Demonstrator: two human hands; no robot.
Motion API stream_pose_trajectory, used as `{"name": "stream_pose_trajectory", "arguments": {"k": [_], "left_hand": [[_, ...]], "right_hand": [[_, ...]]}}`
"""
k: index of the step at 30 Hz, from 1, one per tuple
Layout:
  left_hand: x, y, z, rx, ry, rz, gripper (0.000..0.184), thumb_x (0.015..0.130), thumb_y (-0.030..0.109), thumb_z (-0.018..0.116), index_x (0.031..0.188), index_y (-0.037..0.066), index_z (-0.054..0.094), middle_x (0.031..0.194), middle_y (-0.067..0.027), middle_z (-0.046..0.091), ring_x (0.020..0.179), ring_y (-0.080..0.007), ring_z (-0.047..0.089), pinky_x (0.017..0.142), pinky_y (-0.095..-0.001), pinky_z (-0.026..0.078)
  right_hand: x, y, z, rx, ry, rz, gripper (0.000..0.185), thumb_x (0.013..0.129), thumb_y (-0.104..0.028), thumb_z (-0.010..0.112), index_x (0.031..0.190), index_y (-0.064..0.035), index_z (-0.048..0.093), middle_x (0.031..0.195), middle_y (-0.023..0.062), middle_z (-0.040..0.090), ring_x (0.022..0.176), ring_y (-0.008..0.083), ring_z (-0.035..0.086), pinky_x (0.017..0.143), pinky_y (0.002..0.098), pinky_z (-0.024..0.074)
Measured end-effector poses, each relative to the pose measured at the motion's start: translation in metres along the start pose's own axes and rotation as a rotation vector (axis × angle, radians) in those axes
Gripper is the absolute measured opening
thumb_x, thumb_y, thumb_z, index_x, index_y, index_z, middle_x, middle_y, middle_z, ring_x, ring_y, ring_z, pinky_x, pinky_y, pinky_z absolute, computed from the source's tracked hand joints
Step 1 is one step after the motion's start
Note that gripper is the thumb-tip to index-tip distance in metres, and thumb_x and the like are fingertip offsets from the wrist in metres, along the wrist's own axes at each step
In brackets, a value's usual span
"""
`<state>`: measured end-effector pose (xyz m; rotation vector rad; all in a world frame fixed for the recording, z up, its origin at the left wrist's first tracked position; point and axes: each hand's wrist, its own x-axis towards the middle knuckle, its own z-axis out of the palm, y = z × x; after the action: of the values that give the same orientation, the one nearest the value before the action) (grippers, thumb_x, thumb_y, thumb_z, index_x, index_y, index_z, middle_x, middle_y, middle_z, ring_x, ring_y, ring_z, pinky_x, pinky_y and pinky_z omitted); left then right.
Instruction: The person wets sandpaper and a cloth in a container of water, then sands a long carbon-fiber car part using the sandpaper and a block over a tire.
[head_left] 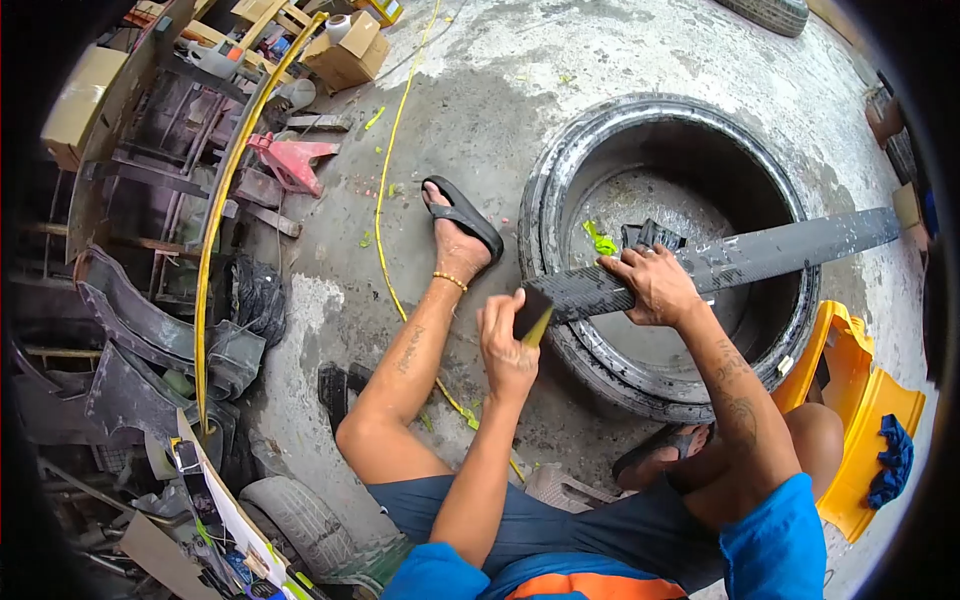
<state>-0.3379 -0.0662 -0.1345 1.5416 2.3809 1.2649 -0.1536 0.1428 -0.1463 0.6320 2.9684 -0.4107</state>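
My left hand [508, 340] is closed around a sanding block [532, 316], dark on its face and yellow along one side. The block is at the near left end of a long, dark panel [770, 252] with a woven, carbon-like texture and pale scuffs; whether they touch is hard to tell. Across the panel's middle, my right hand [655, 286] grips it, fingers over the far edge. A large tire [550, 195] lies flat on the floor, and the panel rests across its top, its far end reaching past the rim to the right.
Inside the tire are a bright green scrap [600, 238] and a crumpled black piece [655, 234]. A yellow hose [385, 165] runs along the floor. At left, a red jack stand [292, 163] stands by cluttered shelving. A yellow plastic part [850, 420] bears a blue cloth [890, 460].
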Motion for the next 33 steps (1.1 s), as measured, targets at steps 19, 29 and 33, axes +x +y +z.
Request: {"name": "stream_pose_trajectory", "arguments": {"k": [19,29,33], "left_hand": [[-0.042,-0.007,-0.011,-0.067,0.02,-0.038,0.041,0.084,0.009,0.069,0.125,0.001,0.069,0.105,-0.0163,0.061,0.099,-0.0371,0.058,0.09,-0.0471,0.047],[-0.006,-0.02,-0.025,-0.357,0.189,-0.412,0.031,0.093,0.011,0.078,0.119,-0.003,0.069,0.105,-0.0112,0.059,0.097,-0.0259,0.062,0.087,-0.036,0.051],[-0.025,-0.004,-0.021,-0.25,0.0,-0.243,0.043,0.082,-0.007,0.074,0.123,0.0,0.066,0.104,-0.0129,0.057,0.1,-0.0293,0.062,0.091,-0.0371,0.05]], "right_hand": [[0.003,-0.004,-0.01,-0.032,-0.062,0.025,0.09,0.067,-0.031,0.081,0.149,-0.0184,0.048,0.119,0.01,0.064,0.119,0.0296,0.062,0.106,0.0464,0.0437],[0.005,-0.002,-0.007,-0.052,0.026,-0.006,0.087,0.068,-0.029,0.078,0.149,-0.019,0.049,0.113,0.0095,0.064,0.112,0.0296,0.064,0.104,0.0464,0.0453],[0.005,-0.003,-0.006,-0.03,0.026,-0.001,0.083,0.068,-0.029,0.078,0.147,-0.0187,0.052,0.113,0.0098,0.065,0.112,0.0302,0.064,0.103,0.0462,0.0455]]}}
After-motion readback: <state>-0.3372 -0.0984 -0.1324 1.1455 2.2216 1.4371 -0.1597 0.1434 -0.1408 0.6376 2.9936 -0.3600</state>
